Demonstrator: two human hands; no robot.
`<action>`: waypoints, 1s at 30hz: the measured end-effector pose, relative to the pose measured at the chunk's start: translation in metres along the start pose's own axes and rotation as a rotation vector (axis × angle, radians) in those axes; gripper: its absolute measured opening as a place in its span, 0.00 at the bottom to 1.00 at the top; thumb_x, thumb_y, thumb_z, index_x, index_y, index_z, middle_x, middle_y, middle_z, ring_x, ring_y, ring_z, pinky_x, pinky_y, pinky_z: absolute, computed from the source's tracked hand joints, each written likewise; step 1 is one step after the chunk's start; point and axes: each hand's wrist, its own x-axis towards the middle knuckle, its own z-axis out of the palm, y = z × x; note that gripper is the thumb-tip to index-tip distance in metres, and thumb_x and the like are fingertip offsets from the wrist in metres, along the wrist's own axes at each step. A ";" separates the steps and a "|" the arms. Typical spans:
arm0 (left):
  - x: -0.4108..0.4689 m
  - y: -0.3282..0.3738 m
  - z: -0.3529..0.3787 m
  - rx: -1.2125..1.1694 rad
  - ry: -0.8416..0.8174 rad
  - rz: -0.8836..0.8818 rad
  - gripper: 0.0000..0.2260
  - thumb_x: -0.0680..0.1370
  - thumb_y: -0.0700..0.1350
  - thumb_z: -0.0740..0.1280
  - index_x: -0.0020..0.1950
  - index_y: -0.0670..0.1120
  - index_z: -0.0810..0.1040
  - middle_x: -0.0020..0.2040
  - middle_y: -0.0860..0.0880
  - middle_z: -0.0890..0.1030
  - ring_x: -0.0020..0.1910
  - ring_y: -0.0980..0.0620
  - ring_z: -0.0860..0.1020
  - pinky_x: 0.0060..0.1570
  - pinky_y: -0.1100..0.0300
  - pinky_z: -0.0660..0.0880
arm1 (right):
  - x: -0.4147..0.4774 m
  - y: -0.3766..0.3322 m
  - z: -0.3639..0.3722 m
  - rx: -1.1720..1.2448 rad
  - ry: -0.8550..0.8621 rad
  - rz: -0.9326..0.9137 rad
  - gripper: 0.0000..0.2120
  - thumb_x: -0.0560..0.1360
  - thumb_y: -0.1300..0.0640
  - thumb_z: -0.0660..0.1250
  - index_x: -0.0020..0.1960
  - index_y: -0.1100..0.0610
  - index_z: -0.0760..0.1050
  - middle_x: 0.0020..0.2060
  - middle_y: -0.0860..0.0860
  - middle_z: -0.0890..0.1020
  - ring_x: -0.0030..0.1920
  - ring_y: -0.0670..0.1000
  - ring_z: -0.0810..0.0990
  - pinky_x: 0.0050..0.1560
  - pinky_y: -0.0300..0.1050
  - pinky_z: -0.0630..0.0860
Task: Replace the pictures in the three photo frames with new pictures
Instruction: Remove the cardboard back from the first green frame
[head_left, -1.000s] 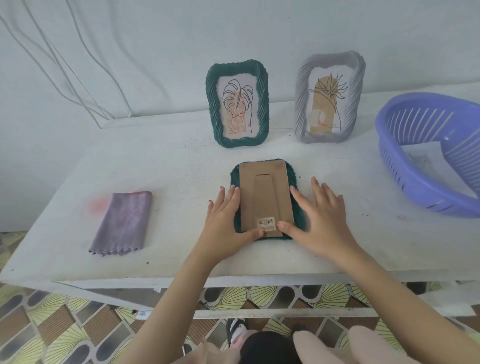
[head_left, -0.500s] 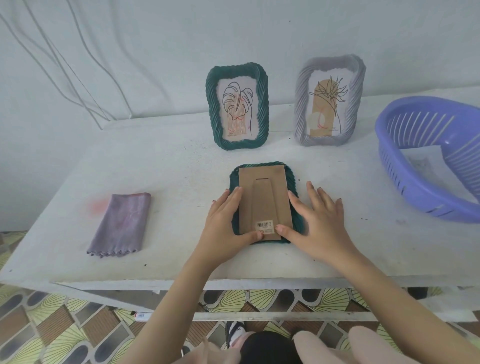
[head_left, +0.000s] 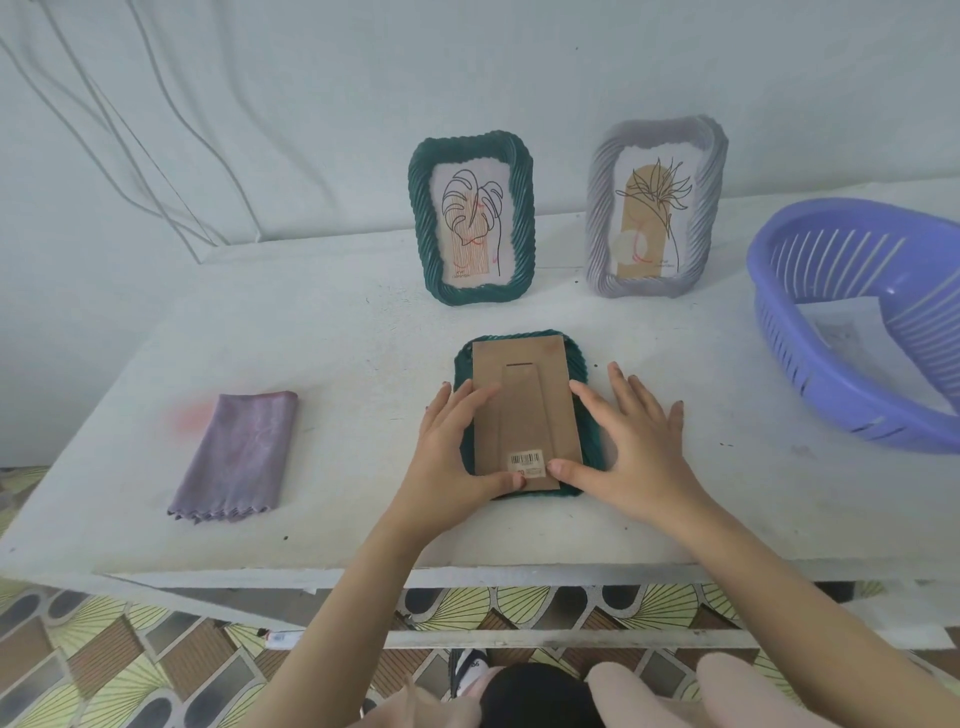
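On the bench (head_left: 337, 338), a purple basket (head_left: 831, 400) sits far right; a green frame (head_left: 422, 218) and a grey frame (head_left: 598, 208) stand at the back. A third frame (head_left: 524, 410) lies face down in front; left hand (head_left: 454, 452) and right hand (head_left: 641, 447) lie open, straight-fingered, along its sides.

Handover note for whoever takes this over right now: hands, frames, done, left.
Left hand: open, fingers flat on the brown cardboard back of the dark green ribbed frame lying face down on the white table.
Right hand: open, across that frame's right edge, thumb on the backing.
Rear: second dark green frame and grey ribbed frame stand, plant prints inside.
White paper lies in the purple plastic basket, right.
Done: none visibly swapped.
Left: open this back, swap picture; then other two.
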 end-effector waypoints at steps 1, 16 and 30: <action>0.001 0.000 0.000 -0.002 -0.007 -0.005 0.38 0.65 0.46 0.77 0.69 0.61 0.63 0.75 0.55 0.58 0.74 0.59 0.46 0.72 0.54 0.52 | 0.000 0.000 0.000 0.008 -0.001 0.000 0.43 0.66 0.32 0.66 0.74 0.40 0.50 0.76 0.50 0.42 0.75 0.51 0.40 0.69 0.63 0.35; 0.000 0.002 -0.002 0.038 0.032 0.046 0.33 0.63 0.47 0.78 0.61 0.65 0.66 0.61 0.57 0.66 0.62 0.60 0.58 0.57 0.72 0.58 | 0.006 -0.003 -0.004 0.104 -0.014 0.026 0.38 0.64 0.39 0.72 0.69 0.43 0.60 0.76 0.52 0.44 0.75 0.51 0.39 0.68 0.65 0.32; 0.000 0.015 -0.015 -0.483 -0.027 -0.069 0.24 0.66 0.27 0.72 0.55 0.48 0.78 0.57 0.51 0.77 0.52 0.66 0.76 0.46 0.69 0.75 | -0.001 0.000 -0.001 0.139 0.021 -0.019 0.37 0.64 0.35 0.70 0.68 0.38 0.59 0.76 0.52 0.48 0.76 0.51 0.42 0.69 0.59 0.30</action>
